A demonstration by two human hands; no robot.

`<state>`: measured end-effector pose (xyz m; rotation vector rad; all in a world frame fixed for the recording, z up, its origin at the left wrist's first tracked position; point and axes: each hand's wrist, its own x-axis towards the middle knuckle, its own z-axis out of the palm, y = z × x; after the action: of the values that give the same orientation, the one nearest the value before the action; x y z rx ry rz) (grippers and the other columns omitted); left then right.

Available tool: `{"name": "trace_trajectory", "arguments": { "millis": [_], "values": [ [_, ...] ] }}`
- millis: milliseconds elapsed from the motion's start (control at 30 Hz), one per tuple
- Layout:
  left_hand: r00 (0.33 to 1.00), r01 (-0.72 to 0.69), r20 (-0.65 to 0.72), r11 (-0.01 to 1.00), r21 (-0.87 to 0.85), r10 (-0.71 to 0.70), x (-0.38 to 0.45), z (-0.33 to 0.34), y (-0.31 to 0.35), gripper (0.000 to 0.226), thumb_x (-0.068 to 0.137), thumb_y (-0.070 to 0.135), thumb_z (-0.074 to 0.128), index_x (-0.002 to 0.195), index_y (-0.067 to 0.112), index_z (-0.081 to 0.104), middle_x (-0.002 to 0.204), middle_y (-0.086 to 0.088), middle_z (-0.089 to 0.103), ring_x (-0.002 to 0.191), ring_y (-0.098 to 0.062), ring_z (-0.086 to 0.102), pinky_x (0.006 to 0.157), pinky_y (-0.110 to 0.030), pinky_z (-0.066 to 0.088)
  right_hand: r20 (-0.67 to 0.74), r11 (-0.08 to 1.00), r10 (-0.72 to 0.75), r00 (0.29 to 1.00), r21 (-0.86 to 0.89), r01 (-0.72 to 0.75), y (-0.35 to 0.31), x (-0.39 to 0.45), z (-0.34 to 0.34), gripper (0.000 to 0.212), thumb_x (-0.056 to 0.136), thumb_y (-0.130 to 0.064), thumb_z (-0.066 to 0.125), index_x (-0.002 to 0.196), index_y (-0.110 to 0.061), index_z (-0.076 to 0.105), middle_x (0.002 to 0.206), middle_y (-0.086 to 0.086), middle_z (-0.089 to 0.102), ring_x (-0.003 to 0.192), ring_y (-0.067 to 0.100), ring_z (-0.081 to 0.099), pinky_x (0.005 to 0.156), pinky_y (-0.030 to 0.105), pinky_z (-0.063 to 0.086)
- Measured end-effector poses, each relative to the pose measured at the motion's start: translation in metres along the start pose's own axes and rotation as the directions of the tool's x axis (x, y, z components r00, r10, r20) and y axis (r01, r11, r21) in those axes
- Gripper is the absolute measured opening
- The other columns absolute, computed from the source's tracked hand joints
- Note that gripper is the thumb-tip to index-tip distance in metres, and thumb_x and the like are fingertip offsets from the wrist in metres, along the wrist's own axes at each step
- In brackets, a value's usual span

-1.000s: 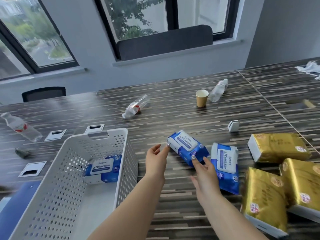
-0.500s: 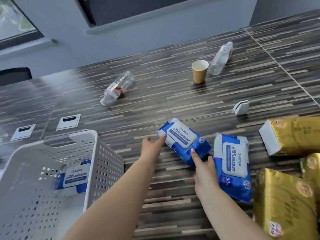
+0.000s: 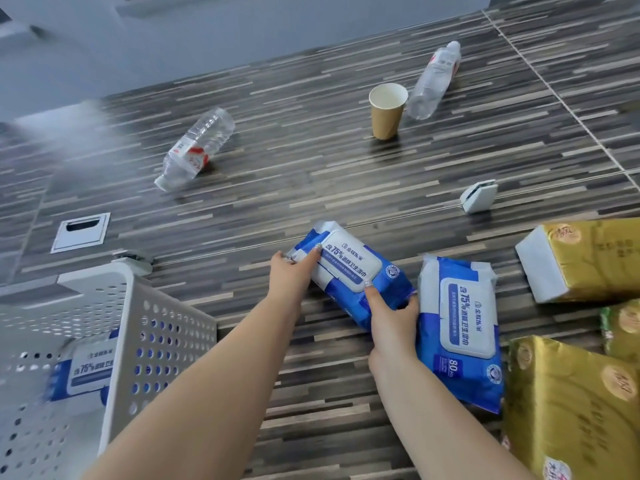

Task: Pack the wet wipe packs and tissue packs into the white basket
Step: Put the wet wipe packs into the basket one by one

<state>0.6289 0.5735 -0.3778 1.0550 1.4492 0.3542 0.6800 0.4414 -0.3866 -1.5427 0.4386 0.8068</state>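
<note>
On the striped table (image 3: 311, 161), both hands close on one blue wipe pack (image 3: 349, 271): the left hand (image 3: 291, 271) grips its far-left end, the right hand (image 3: 391, 317) its near-right end. Just right lies a second wipe pack (image 3: 460, 327), with gold tissue packs (image 3: 581, 258) further right. At near left the white basket (image 3: 131, 327) holds another wipe pack (image 3: 86, 372).
</note>
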Motion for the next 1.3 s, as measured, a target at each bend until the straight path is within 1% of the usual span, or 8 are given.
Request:
{"name": "trace_trajectory", "arguments": {
  "millis": [100, 200, 300, 633, 700, 833, 967, 1300],
  "values": [
    [0.999, 0.013, 0.037, 0.994, -0.105, -0.009, -0.007, -0.002, -0.002, 0.086, 0.071, 0.031, 0.078, 0.141, 0.008, 0.034, 0.127, -0.009, 0.061, 0.108, -0.024, 0.064, 0.096, -0.044, 0.051, 0.014, 0.999, 0.006, 1.000, -0.036, -0.006, 0.001, 0.004, -0.003, 0.083, 0.073, -0.039, 0.077, 0.143, -0.030, 0.034, 0.143, 0.001, 0.047, 0.126, 0.021, 0.050, 0.104, 0.046, 0.043],
    [0.999, 0.025, 0.051, 0.988, -0.151, -0.017, -0.014, -0.011, -0.008, 0.053, 0.073, 0.025, 0.078, 0.117, 0.006, 0.054, 0.111, -0.012, 0.069, 0.097, -0.027, 0.069, 0.085, -0.045, 0.057, 0.074, 0.993, -0.028, 0.997, -0.115, 0.036, 0.002, 0.002, -0.008, 0.076, 0.079, -0.032, 0.074, 0.143, -0.024, 0.034, 0.139, -0.001, 0.050, 0.123, 0.021, 0.051, 0.093, 0.034, 0.043],
    [1.000, 0.028, 0.016, 0.973, -0.228, -0.025, -0.027, -0.023, -0.018, 0.040, 0.083, 0.014, 0.071, 0.117, 0.003, 0.053, 0.105, -0.012, 0.070, 0.089, -0.024, 0.069, 0.069, -0.035, 0.058, 0.140, 0.988, -0.059, 0.988, -0.132, 0.078, 0.004, -0.009, -0.012, 0.076, 0.081, -0.025, 0.072, 0.145, -0.022, 0.032, 0.140, 0.003, 0.049, 0.122, 0.020, 0.052, 0.084, 0.030, 0.042],
    [0.995, 0.000, 0.084, 0.875, -0.484, 0.047, -0.109, -0.064, -0.033, 0.018, 0.089, 0.008, 0.063, 0.106, 0.007, 0.060, 0.098, -0.009, 0.070, 0.085, -0.017, 0.068, 0.076, -0.031, 0.056, 0.371, 0.973, -0.144, 0.917, -0.118, 0.200, -0.004, -0.050, -0.048, 0.094, 0.063, -0.041, 0.082, 0.141, -0.043, 0.030, 0.145, -0.002, 0.046, 0.126, 0.022, 0.052, 0.103, 0.052, 0.044],
    [0.994, 0.045, 0.107, 0.834, -0.550, 0.016, -0.127, -0.071, -0.033, 0.021, 0.090, 0.017, 0.063, 0.109, 0.008, 0.060, 0.097, -0.009, 0.071, 0.089, -0.020, 0.067, 0.078, -0.035, 0.055, 0.430, 0.987, -0.118, 0.895, -0.047, 0.153, -0.008, -0.055, -0.062, 0.092, 0.066, -0.031, 0.083, 0.142, -0.040, 0.033, 0.140, 0.000, 0.053, 0.121, 0.021, 0.057, 0.104, 0.052, 0.043],
    [0.990, 0.065, 0.141, 0.859, -0.507, 0.008, -0.159, -0.087, -0.038, 0.023, 0.093, 0.027, 0.059, 0.111, 0.013, 0.059, 0.103, -0.010, 0.072, 0.094, -0.024, 0.069, 0.077, -0.039, 0.058, 0.512, 0.993, -0.106, 0.853, 0.018, 0.113, -0.018, -0.067, -0.093, 0.078, 0.078, -0.007, 0.072, 0.143, -0.032, 0.037, 0.136, 0.006, 0.058, 0.115, 0.025, 0.061, 0.101, 0.050, 0.046],
    [0.989, -0.012, 0.133, 0.911, -0.412, 0.073, -0.191, -0.098, -0.053, 0.024, 0.093, 0.026, 0.059, 0.109, 0.009, 0.064, 0.099, -0.012, 0.073, 0.087, -0.023, 0.070, 0.076, -0.035, 0.060, 0.542, 0.990, -0.125, 0.831, 0.013, 0.141, -0.024, -0.097, -0.117, 0.074, 0.079, -0.002, 0.069, 0.142, -0.029, 0.039, 0.126, 0.005, 0.064, 0.107, 0.025, 0.064, 0.090, 0.046, 0.051],
    [0.988, -0.149, -0.027, 0.902, -0.406, 0.152, -0.234, -0.112, -0.078, 0.022, 0.097, 0.023, 0.052, 0.096, 0.006, 0.066, 0.093, -0.013, 0.070, 0.083, -0.023, 0.065, 0.074, -0.039, 0.058, 0.594, 0.980, -0.163, 0.788, 0.006, 0.198, -0.025, -0.135, -0.143, 0.077, 0.078, -0.002, 0.069, 0.142, -0.029, 0.038, 0.112, 0.002, 0.067, 0.105, 0.025, 0.064, 0.093, 0.047, 0.050]
  ]
}}
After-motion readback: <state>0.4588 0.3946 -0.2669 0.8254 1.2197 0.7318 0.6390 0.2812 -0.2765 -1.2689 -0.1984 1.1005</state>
